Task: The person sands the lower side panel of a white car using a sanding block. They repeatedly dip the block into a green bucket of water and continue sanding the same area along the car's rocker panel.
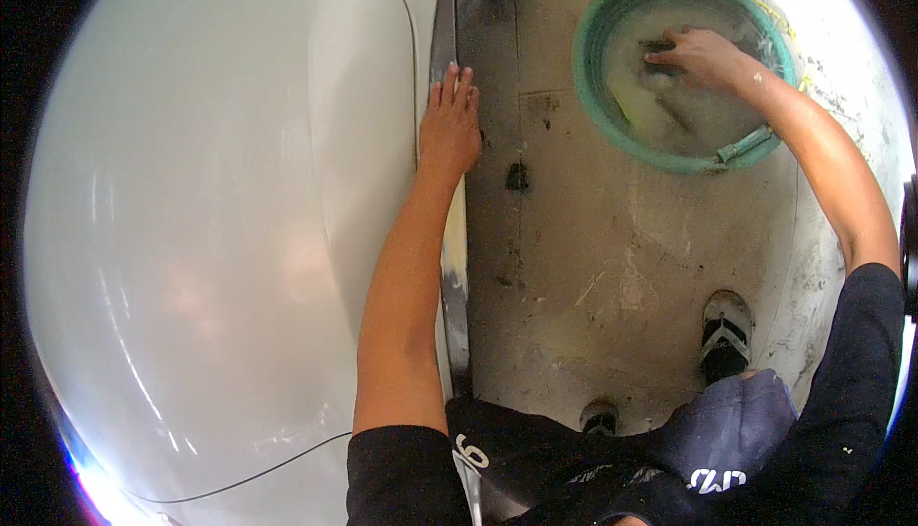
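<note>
My left hand (450,124) lies flat along the edge of a pale car body panel (239,172), fingers stretched out and nothing held. Beneath it runs a narrow grey side strip (454,325) with a cream-coloured patch (455,234). Over to the right, my right hand (703,57) reaches into a green bucket (590,81) of cloudy water. Its fingers are bent around a dark flat piece (660,55), partly hidden by the hand and the murk; its kind is unclear. Another dark, slim shape (675,113) shows in the water near the hand.
The large glossy panel fills the left side, with a thin seam (249,473) low down. Stained concrete floor (574,239) lies between it and the bucket. My sandalled feet (727,330) stand below the bucket. A whitish, scuffed surface (841,57) curves along the right.
</note>
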Motion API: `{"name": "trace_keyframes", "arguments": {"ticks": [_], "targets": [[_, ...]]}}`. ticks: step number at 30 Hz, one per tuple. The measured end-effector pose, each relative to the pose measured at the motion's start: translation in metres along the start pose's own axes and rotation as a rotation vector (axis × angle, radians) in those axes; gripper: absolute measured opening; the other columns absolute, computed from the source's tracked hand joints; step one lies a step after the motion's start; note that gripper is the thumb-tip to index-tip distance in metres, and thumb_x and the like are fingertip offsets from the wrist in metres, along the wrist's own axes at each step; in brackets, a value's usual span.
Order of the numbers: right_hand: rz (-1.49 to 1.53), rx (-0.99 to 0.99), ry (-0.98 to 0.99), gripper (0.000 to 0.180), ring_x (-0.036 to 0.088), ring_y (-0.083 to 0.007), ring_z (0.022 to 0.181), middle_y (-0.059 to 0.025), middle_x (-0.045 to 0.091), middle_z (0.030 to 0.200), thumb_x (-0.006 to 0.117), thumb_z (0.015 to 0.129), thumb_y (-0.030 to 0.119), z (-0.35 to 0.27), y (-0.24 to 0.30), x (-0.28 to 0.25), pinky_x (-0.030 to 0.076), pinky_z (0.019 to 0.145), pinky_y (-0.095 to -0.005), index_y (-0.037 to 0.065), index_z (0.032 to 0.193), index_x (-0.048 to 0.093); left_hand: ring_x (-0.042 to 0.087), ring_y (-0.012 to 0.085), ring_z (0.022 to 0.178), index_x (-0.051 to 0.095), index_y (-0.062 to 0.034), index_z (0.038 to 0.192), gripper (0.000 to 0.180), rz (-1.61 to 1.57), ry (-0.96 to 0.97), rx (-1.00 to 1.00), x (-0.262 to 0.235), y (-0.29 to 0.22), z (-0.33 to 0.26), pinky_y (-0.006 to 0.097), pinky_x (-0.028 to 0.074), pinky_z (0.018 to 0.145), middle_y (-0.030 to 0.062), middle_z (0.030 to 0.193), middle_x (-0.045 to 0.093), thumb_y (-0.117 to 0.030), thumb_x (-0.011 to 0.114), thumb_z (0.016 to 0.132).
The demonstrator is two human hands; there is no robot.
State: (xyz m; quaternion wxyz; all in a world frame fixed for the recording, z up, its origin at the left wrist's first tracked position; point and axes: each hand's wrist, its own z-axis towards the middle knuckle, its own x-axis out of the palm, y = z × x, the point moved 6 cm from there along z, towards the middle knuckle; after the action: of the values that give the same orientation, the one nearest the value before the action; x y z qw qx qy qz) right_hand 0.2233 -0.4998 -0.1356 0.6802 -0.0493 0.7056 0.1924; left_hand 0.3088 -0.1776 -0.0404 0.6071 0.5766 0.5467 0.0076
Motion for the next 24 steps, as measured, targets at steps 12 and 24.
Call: {"name": "trace_keyframes", "arguments": {"ticks": [12, 24], "targets": [[-0.252, -0.148, -0.031, 0.036, 0.063, -0.0298, 0.100, -0.0142, 0.063, 0.106, 0.063, 0.077, 0.008, 0.031, 0.109, -0.128, 0.050, 0.082, -0.0441, 0.019, 0.111, 0.066, 0.016, 0.0307, 0.144, 0.043, 0.0049, 0.136, 0.052, -0.176, 0.217, 0.077, 0.019, -0.097, -0.203, 0.049, 0.011, 0.117, 0.0187, 0.152, 0.027, -0.023, 0.045, 0.092], [0.068, -0.270, -0.374, 0.023, 0.067, -0.0315, 0.093, -0.0125, 0.068, 0.099, 0.065, 0.079, 0.016, 0.082, 0.203, -0.161, 0.055, 0.076, -0.0408, 0.011, 0.100, 0.071, 0.047, 0.0366, 0.125, 0.046, -0.0065, 0.137, 0.048, -0.144, 0.130, 0.066, -0.015, 0.002, -0.032, 0.049, 0.030, 0.109, 0.0146, 0.143, 0.042, -0.026, 0.045, 0.093]]}}
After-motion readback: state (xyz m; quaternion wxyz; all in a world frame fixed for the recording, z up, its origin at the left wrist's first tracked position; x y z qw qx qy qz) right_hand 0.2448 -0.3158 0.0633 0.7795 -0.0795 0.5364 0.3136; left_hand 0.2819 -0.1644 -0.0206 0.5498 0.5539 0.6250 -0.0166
